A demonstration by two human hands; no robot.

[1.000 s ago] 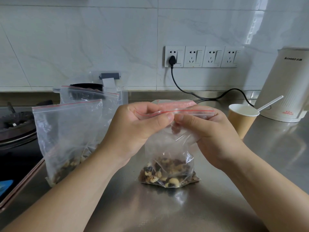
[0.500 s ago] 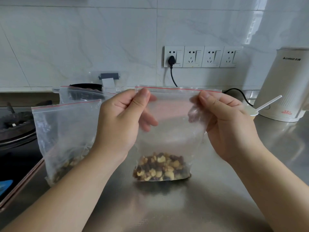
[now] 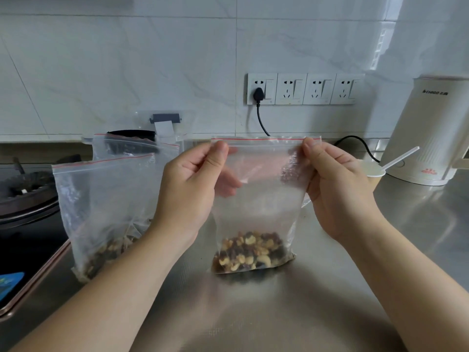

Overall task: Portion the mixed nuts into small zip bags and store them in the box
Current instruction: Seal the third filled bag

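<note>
Hands first: our left hand (image 3: 189,189) pinches the top left corner of a small zip bag (image 3: 261,189), thumb in front just under the red seal line and the other fingers curled behind the plastic. Our right hand (image 3: 337,189) pinches the top right corner the same way, so the seal edge runs taut and level between the two hands, which are well apart. The bag hangs upright with its bottom resting on the steel counter (image 3: 253,313), and a shallow layer of mixed nuts (image 3: 250,251) — cashews among darker pieces — fills only the bottom of it. We cannot tell whether the zip is pressed closed along its whole length.

To the left, just beside our left forearm, a second zip bag (image 3: 101,207) stands upright with nuts settled at its bottom, and a third bag (image 3: 132,147) stands right behind it. Behind those sits a clear plastic box (image 3: 165,123) near the wall. Further left, a gas hob (image 3: 25,189) fills the edge of the view.

On the right, partly hidden behind our right hand, a paper cup (image 3: 373,171) holds a white plastic spoon (image 3: 399,160), and beyond it stands a cream electric kettle (image 3: 431,133). On the tiled wall — above the bag — a row of sockets (image 3: 305,88) carries one black plug (image 3: 258,94).
</note>
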